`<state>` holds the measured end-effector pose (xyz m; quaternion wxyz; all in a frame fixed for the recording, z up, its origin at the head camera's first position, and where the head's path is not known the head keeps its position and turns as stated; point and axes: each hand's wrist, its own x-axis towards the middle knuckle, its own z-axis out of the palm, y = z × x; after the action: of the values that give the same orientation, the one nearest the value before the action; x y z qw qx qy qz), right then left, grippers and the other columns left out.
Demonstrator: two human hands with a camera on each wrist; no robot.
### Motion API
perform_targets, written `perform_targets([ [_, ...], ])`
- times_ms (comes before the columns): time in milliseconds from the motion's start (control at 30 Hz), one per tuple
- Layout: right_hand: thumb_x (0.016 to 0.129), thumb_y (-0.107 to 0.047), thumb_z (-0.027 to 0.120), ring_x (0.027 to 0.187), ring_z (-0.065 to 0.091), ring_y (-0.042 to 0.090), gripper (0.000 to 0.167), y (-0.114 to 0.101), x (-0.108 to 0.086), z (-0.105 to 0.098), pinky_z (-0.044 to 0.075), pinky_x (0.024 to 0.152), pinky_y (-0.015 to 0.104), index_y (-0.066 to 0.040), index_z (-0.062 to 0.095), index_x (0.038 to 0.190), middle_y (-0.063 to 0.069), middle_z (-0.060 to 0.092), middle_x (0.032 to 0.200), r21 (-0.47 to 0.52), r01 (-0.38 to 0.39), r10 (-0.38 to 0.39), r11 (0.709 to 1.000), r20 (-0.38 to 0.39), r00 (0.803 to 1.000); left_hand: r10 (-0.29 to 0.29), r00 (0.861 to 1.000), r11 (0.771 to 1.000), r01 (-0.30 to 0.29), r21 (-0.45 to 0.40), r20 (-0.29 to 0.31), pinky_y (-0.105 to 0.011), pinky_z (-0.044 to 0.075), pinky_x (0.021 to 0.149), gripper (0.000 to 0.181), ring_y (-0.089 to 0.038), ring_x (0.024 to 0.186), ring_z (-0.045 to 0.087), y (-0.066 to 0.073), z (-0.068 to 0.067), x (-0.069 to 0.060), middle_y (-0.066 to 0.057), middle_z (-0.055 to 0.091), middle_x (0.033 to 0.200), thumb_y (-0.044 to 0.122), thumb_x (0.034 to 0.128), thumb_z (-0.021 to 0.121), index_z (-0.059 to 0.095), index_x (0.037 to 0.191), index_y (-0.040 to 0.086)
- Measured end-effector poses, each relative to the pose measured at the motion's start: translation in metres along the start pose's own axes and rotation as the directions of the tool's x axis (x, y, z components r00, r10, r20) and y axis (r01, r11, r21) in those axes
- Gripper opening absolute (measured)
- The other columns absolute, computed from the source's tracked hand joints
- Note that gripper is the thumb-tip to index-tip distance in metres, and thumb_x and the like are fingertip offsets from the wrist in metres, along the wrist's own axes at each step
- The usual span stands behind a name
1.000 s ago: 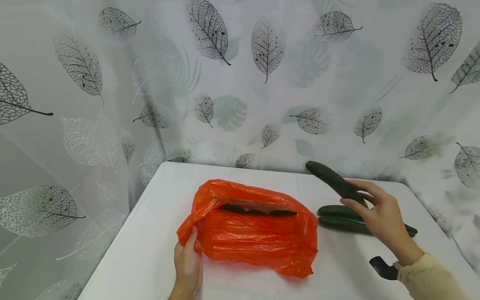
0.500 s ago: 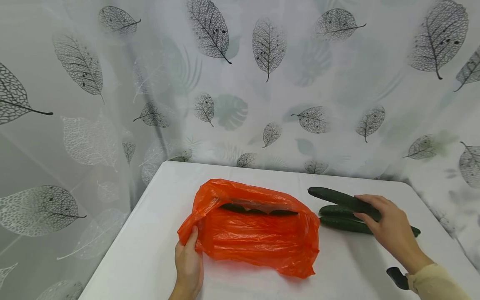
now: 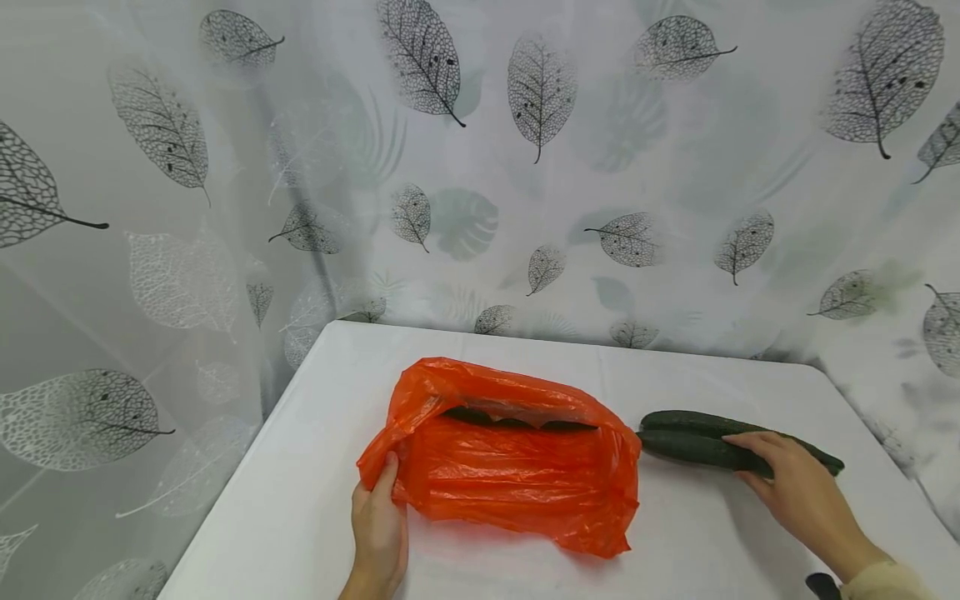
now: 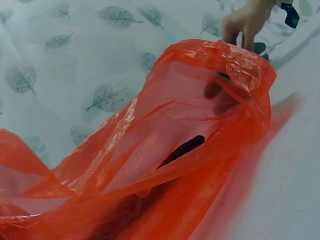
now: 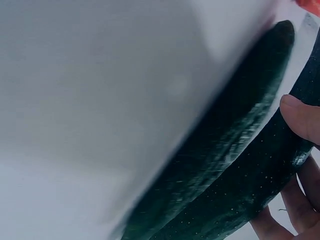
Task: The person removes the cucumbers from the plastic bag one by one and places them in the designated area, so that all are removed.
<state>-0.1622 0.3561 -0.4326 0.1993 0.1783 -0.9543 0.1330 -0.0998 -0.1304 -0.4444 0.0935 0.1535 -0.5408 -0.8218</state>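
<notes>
At the left end of the red plastic bag (image 3: 510, 475), my left hand (image 3: 377, 521) pinches the bag's edge, thumb on top. Dark green cucumbers (image 3: 480, 417) show through the bag's opening. On the right, my right hand (image 3: 806, 496) is low at the table with fingers and thumb round a cucumber (image 3: 697, 448); another cucumber (image 3: 738, 427) lies against its far side. The right wrist view shows the gripped cucumber (image 5: 235, 192) between thumb (image 5: 302, 119) and fingers, with a blurred cucumber (image 5: 215, 135) beside it. Whether a third lies there cannot be told.
The white table (image 3: 300, 492) runs up to a leaf-printed curtain (image 3: 480, 167) behind and at both sides. A black device (image 3: 822, 585) sits at my right sleeve (image 3: 885, 581). In the left wrist view the red bag (image 4: 150, 200) fills much of the foreground.
My right hand has brought its raised cucumber down and rightward to the ones on the table. My left hand and the bag have stayed nearly still.
</notes>
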Motion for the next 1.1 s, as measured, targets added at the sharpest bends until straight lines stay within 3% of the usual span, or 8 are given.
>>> perform_targets([
  [267,0.061,0.002,0.090,0.090,0.064,0.045,0.051,0.017,-0.014,0.009,0.053,0.065,0.058,-0.004,0.073,0.109,0.018,0.067,0.105,-0.033,-0.011,0.013,0.999,0.057,0.998,0.002,1.000,1.000,-0.002,-0.008,-0.001,-0.022,0.041,0.107,0.051,-0.023,0.133,0.040,-0.001,-0.002,0.000,-0.006,0.039,0.149,0.034,0.1102,0.040,0.032,0.151,0.004],
  [433,0.059,0.002,0.091,0.085,0.064,0.035,0.052,0.024,-0.019,0.012,0.054,0.060,0.045,-0.005,0.074,0.108,0.013,0.062,0.104,-0.038,0.004,-0.001,0.999,0.055,0.998,0.002,1.000,1.000,-0.002,-0.005,0.002,-0.021,0.041,0.107,0.052,-0.023,0.133,0.039,-0.002,-0.003,0.001,-0.006,0.038,0.149,0.035,0.1102,0.040,0.031,0.150,0.004],
  [633,0.064,-0.001,0.091,0.077,0.062,0.027,0.049,0.025,-0.018,0.013,0.048,0.052,0.031,-0.005,0.074,0.109,0.011,0.059,0.105,-0.057,-0.038,0.045,0.998,0.132,0.990,-0.004,1.000,1.000,0.004,-0.018,-0.001,-0.021,0.041,0.107,0.050,-0.022,0.132,0.040,-0.002,-0.003,0.001,-0.005,0.039,0.148,0.034,0.1104,0.040,0.031,0.150,0.005],
  [1100,0.068,-0.002,0.090,0.085,0.065,0.037,0.049,0.026,-0.011,0.012,0.054,0.057,0.046,-0.003,0.071,0.113,0.016,0.060,0.109,-0.063,-0.102,0.114,0.993,0.238,0.965,-0.001,1.000,1.000,0.001,-0.003,0.001,-0.022,0.041,0.107,0.052,-0.023,0.132,0.039,-0.001,-0.001,0.001,-0.005,0.038,0.150,0.034,0.1105,0.039,0.030,0.152,0.004],
])
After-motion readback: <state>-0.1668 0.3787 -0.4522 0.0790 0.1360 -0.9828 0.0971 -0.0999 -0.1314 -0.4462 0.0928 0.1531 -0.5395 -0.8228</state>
